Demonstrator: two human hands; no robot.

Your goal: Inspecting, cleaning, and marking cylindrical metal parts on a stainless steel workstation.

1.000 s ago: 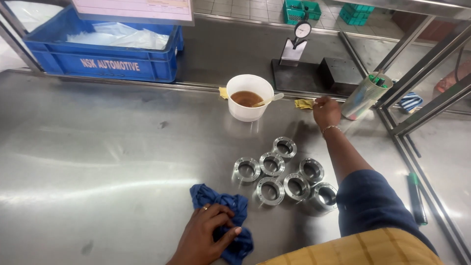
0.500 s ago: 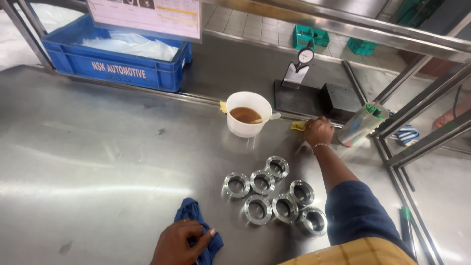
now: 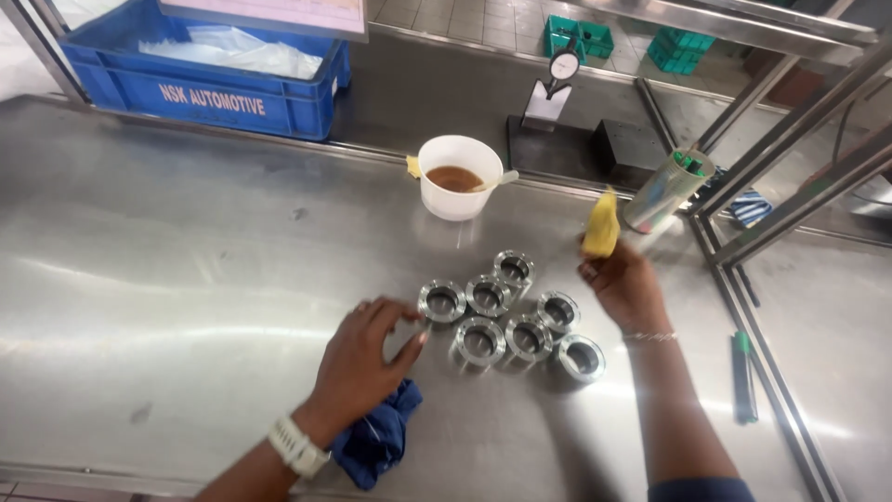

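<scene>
Fingers of the left hand [image 3: 364, 358] are spreading loosely, curling toward the nearest steel ring [image 3: 441, 300] at its 2 o'clock, tips just beside it; actual contact cannot be told. A blue cloth [image 3: 376, 435] is lying beneath the wrist at 6 o'clock. The right hand [image 3: 624, 288] is pinching a yellow pad [image 3: 601, 226] upright between thumb and fingers, at 3 o'clock of the ring cluster [image 3: 511, 316]. A white cup [image 3: 458, 177] of brown liquid is standing at the cluster's 12 o'clock on the steel table [image 3: 167, 279].
</scene>
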